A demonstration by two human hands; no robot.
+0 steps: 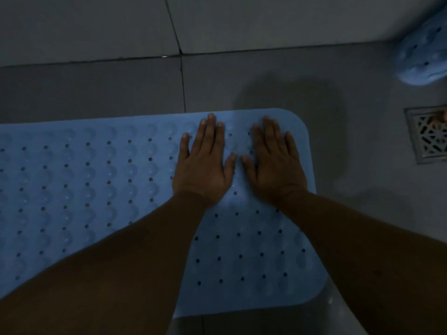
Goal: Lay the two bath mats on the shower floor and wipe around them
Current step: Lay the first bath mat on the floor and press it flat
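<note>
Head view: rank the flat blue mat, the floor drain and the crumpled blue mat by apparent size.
1. Flat blue mat, by far the largest.
2. and 3. Crumpled blue mat and floor drain: both are cut by the frame edge and look alike, so unranked.

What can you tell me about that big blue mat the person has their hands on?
The blue mat looks like soft rubber or plastic, with rounded corners, rows of small round holes and raised shell-like bumps. It lies flat on the grey tiled floor, running off the picture's left edge, its right end short of the metal drain. The left hand and right hand press flat on it, fingers straight, near its far right corner.
</note>
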